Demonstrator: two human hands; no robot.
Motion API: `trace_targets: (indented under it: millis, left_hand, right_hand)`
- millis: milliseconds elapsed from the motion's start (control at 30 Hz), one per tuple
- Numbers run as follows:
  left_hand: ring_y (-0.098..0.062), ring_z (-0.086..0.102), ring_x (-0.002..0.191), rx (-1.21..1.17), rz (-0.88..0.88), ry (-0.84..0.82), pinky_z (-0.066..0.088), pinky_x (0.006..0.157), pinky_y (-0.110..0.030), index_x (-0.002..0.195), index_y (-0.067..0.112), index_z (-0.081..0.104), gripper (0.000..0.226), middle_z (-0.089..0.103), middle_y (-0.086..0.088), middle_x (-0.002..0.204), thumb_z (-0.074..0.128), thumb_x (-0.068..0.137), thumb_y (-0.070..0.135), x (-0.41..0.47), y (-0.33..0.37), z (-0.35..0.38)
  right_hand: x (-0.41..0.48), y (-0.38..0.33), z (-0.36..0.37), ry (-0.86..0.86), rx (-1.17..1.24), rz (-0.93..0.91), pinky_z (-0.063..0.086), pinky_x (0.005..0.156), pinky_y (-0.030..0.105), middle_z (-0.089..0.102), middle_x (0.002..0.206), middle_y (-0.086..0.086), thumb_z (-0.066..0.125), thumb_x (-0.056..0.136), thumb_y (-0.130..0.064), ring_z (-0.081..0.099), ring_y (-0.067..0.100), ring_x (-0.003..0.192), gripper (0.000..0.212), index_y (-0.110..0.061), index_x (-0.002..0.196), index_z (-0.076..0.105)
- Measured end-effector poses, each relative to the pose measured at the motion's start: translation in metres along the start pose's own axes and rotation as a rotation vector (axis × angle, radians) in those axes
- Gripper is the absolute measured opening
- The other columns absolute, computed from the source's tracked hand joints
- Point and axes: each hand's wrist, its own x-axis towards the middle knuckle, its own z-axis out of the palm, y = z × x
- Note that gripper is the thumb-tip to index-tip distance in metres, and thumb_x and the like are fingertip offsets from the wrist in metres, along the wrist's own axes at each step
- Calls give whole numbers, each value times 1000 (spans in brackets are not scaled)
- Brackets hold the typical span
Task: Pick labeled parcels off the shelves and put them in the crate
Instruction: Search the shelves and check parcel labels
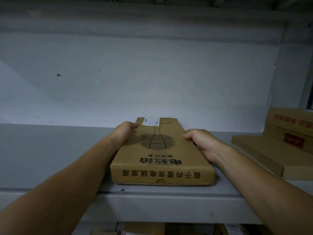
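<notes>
Head view, flat brown parcel (pixel 161 153) lying on grey shelf (pixel 50 158) at centre of frame, white label (pixel 152 121) at its far end, left hand (pixel 124 133) gripping its left edge, right hand (pixel 200 141) gripping its right edge, stacked cardboard boxes (pixel 277 146) at right
</notes>
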Motion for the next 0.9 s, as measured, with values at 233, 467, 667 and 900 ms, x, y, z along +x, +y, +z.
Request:
trace_targets:
  millis: [233,467,667,900]
  left_hand:
    - [-30,68,88,-47,10,0,52,69,-33,100,8,61,27,69,-12,97,53,94,33,-3,-2,2]
    - [-18,61,73,-80,42,58,46,57,-30,112,9,56,24,60,-3,84,56,95,26,-12,0,3]
    - [-17,54,94,14,290,198,39,82,-28,123,6,62,29,60,-9,120,54,95,12,-15,0,-1]
    - [-19,63,96,98,474,17,48,77,-26,102,14,68,15,68,-6,109,55,94,13,-38,26,8]
  right_hand:
    - [-2,2,1,-6,-24,-18,53,63,33,73,95,12,51,95,-11,70,24,80,23,-9,115,62]
    - [-11,2,-1,45,-16,-72,49,77,30,65,88,5,53,95,-5,59,16,77,17,-19,93,62]
    - [-19,0,-12,103,3,-175,35,114,35,49,143,2,61,91,-10,43,19,132,47,-14,138,53]
    - [-46,-8,-21,149,29,-224,46,100,31,62,121,2,64,91,-12,55,17,120,32,-15,123,63]
